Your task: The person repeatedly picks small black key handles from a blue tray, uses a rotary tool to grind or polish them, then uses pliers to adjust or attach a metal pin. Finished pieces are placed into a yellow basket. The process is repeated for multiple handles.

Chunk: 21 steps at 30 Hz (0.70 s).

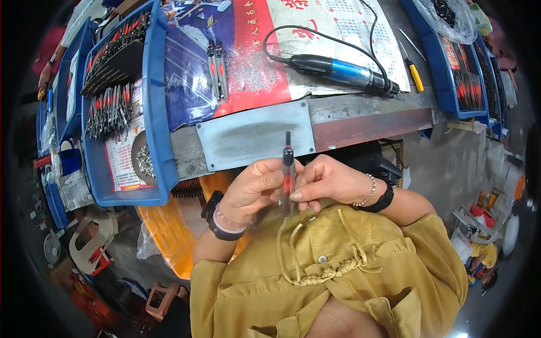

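1. The slim black-and-red metal compass-like tool [288,169] stands nearly upright between my two hands, held over my lap just on the near side of the grey metal plate [256,137] fixed to the bench [366,115] edge. My left hand [253,188] is closed around its lower part from one side, and my right hand [326,180] pinches it from the other with thumb and fingertips. As I judge it, the grip sits low on a thin shaft, so a twist could let the tool slide out and drop to the floor below the plate.

2. The tool's black tip points up toward the plate. If I push forward carelessly, I think it could knock against the plate edge and bend.

3. My fingers cover the red middle section, so I cannot tell how its legs sit; pinched skin there seems a fair risk.

4. Two similar red-and-black tools [217,67] lie beyond the plate on the printed sheet. Reaching for them with full hands could sweep them aside.

5. The blue-handled electric driver [344,71] with its black cord [315,34] lies beyond the plate to the right; a snagged cord could drag it off.

6. The blue plastic tray [155,96] left of the plate overhangs the bench edge, and a bump from my left elbow might tip it.
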Tool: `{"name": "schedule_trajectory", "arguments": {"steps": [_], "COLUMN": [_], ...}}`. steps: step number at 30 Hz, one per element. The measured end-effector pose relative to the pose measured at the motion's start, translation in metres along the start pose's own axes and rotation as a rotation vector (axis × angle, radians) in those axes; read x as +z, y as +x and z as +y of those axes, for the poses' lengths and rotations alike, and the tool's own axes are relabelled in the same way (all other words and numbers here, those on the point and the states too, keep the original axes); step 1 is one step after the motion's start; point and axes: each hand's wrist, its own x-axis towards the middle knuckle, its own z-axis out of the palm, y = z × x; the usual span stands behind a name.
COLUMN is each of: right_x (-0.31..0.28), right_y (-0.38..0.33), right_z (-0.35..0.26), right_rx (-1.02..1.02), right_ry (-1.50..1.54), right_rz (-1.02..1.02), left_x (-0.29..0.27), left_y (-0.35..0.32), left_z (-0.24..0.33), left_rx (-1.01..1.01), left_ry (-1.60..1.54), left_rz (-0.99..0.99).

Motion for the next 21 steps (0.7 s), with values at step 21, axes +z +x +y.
{"name": "schedule_trajectory", "arguments": {"steps": [21], "right_x": [0.013], "right_y": [0.001], "right_z": [-0.007], "right_rx": [-0.480], "right_ry": [-0.139], "right_rz": [0.264], "left_x": [0.033], "left_y": [-0.025], "left_z": [-0.017], "left_rx": [0.521], "left_ry": [1.158], "left_rz": [0.440]}}
